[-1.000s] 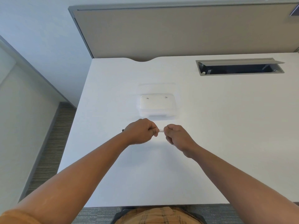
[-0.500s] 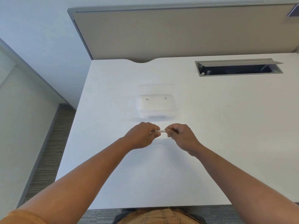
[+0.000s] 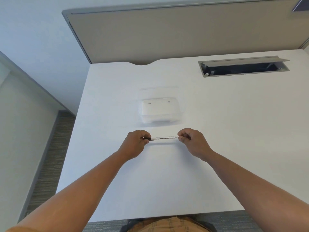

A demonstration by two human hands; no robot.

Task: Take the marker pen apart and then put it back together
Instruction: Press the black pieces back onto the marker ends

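The left hand (image 3: 136,142) and right hand (image 3: 192,139), each grip pinched shut on an end, have drawn apart, baring the slim white lettered marker pen (image 3: 164,137), so disassembly looks underway.

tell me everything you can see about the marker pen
The marker pen is a slim white barrel with a dark band of printed lettering along it and a black part at its left end. It is held level, left to right, just above the white desk. The left hand pinches the black end; the right hand pinches the other end.
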